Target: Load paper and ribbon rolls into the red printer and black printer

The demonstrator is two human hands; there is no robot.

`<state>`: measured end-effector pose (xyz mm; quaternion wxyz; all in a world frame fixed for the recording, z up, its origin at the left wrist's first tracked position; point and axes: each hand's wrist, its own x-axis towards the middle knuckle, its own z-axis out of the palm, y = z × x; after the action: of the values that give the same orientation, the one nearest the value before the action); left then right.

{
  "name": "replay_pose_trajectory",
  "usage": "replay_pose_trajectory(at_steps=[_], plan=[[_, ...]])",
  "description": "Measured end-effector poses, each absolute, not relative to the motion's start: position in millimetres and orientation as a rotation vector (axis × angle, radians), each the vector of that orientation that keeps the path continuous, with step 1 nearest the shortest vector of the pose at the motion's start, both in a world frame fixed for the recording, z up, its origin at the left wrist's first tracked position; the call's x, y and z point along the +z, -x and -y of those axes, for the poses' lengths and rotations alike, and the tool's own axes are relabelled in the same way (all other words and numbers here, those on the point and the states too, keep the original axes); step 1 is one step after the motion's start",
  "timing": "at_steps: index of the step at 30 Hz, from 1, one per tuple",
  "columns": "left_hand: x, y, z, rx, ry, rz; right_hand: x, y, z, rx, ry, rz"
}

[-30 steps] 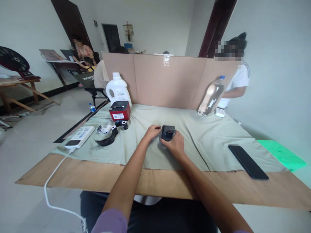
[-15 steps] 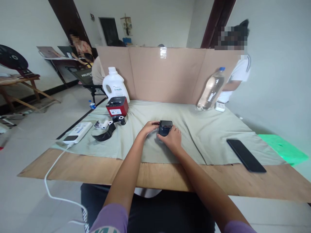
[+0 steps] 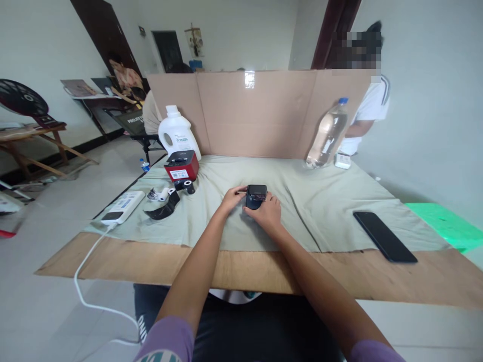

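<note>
- Near the middle of the bench, in the head view, a small black device sits between two bare hands over a pale green cloth; whether it touches the cloth I cannot tell.
- The right hand has its grip closed around the device's near right corner — thumb across the front, fingers along the right side.
- The left hand comes in from the other side, fingertips at the device's left edge; how firmly its grip is closed, I cannot tell.
- To the left lie a curved black strap and a white power bank.
- Behind the strap stands a red box with a dark top, just in front of a white jug.
- Along the back stands a cardboard panel — a clear bottle with a blue cap tilts before its right end.
- Toward the right, a black phone lies across the cloth's edge.
</note>
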<state>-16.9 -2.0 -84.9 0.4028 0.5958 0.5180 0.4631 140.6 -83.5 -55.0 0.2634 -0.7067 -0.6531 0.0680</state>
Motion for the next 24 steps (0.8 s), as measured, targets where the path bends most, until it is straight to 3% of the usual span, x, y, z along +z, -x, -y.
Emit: replay_pose_trajectory(at_steps=[10,24], plan=[[-89,18,14,1.319,-1.726,-1.290,-60,-142,82,0.162,1.888,1.746],[-89,-5,1,1.069,-1.740,-1.614,-57,-142,84,0.173,1.897,1.759]])
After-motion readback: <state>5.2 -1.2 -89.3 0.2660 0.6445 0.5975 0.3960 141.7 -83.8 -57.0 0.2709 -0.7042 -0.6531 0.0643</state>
